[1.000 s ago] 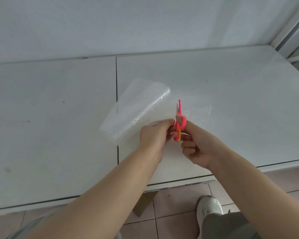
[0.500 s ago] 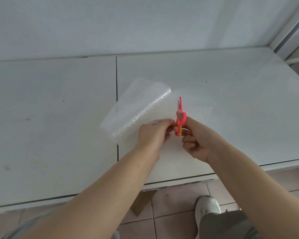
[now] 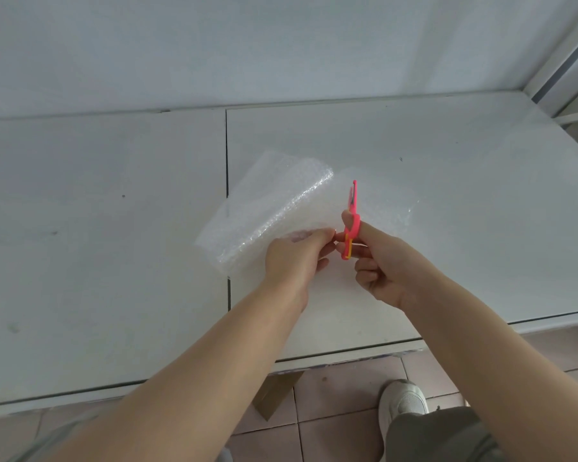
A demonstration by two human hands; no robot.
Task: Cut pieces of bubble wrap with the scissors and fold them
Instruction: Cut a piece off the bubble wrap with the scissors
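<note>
Over the white panelled worktop [image 3: 447,195], my clear sheet of bubble wrap [image 3: 264,211] hangs lifted, near edge pinched in my left hand [image 3: 294,258]. My right hand [image 3: 381,265] grips the small pink plastic scissors [image 3: 350,221], blades along the sheet. If my pinch slackens, the film could bunch and tear crooked.

Clear bubble wrap [image 3: 267,211] (glossy, pebbled) on matt white table [image 3: 97,261].

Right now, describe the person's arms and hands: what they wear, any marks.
Both forearms are bare to the frame's edge: no sleeves, watch or bracelet. The left hand and right hand wear no gloves, and I see no rings. No markings show.
</note>
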